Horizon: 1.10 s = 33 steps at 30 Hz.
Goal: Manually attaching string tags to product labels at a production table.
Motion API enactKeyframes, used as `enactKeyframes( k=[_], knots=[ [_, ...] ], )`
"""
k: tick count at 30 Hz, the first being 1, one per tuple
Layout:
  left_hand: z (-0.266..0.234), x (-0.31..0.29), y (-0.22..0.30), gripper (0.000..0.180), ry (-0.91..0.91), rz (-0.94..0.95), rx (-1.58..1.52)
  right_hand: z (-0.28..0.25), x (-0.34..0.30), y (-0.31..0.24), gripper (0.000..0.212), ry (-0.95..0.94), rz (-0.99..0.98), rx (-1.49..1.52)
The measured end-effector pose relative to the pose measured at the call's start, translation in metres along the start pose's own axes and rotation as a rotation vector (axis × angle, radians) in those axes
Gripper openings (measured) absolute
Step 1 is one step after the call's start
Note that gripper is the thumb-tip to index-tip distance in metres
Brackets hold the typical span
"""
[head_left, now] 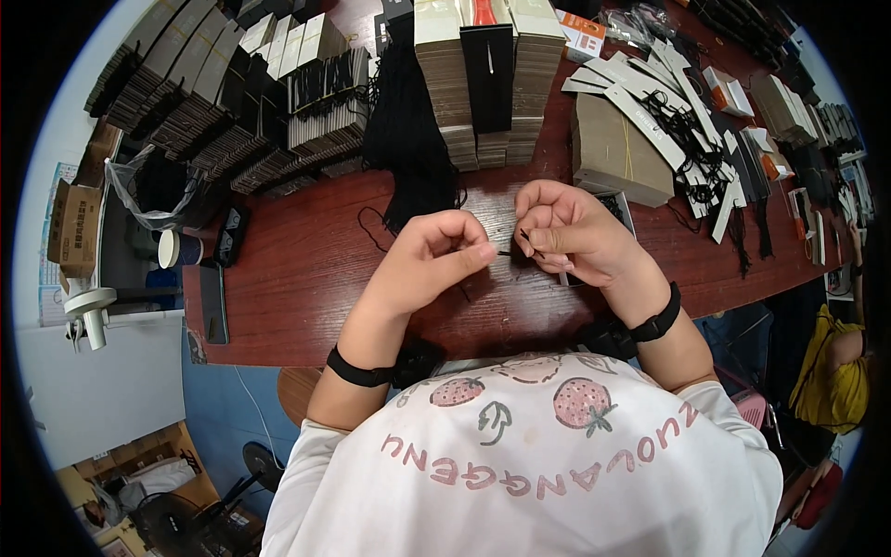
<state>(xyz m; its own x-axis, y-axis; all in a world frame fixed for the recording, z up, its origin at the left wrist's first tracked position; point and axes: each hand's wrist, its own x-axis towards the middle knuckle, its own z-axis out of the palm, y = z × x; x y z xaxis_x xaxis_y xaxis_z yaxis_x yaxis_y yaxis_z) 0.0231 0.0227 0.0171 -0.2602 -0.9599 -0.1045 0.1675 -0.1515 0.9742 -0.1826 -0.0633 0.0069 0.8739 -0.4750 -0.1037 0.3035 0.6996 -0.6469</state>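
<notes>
My left hand [441,251] and my right hand [568,232] are held close together above the dark red table [297,269]. Between the pinched fingertips of both hands runs a thin black string [510,251]. My left thumb and forefinger pinch one end. The right fingers pinch the other end, and a short piece sticks up there. Part of a flat black-and-white item [617,206] shows behind my right hand. Both wrists wear black straps.
A bundle of black strings [408,130] lies just beyond my hands. Stacks of brown cards [445,74] and black cards [200,121] fill the far side. A brown box [617,153], white tags with strings [677,121], a paper cup [176,249] and a phone [214,304] lie around.
</notes>
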Motion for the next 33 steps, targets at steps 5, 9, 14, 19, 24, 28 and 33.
enactKeyframes(
  k=[5, 9, 14, 19, 24, 28, 33],
  knots=[
    [-0.003, 0.000, 0.015, 0.008, 0.012, 0.153, 0.084, 0.004, -0.004, -0.003, 0.013, 0.100, 0.196, -0.291],
    [0.009, 0.010, 0.013, 0.006, 0.071, 0.265, 0.378, 0.018, -0.003, 0.005, 0.009, 0.092, 0.158, -0.406],
    [0.014, 0.022, 0.004, 0.012, 0.375, 0.563, 0.724, 0.018, -0.002, 0.004, 0.010, 0.114, 0.096, -0.393],
    [0.014, 0.011, -0.003, 0.012, 0.335, 0.327, 0.401, 0.009, -0.002, 0.007, 0.009, 0.140, 0.003, -0.298],
    [0.019, 0.007, -0.014, 0.008, 0.225, 0.168, 0.174, 0.010, 0.001, 0.008, 0.008, 0.173, -0.041, -0.322],
    [0.015, 0.009, -0.019, 0.007, 0.228, 0.214, 0.265, 0.009, 0.001, 0.010, 0.007, 0.160, -0.061, -0.297],
    [0.022, 0.010, -0.016, 0.004, 0.298, 0.246, 0.387, 0.008, 0.001, 0.010, 0.008, 0.217, -0.047, -0.230]
  ],
)
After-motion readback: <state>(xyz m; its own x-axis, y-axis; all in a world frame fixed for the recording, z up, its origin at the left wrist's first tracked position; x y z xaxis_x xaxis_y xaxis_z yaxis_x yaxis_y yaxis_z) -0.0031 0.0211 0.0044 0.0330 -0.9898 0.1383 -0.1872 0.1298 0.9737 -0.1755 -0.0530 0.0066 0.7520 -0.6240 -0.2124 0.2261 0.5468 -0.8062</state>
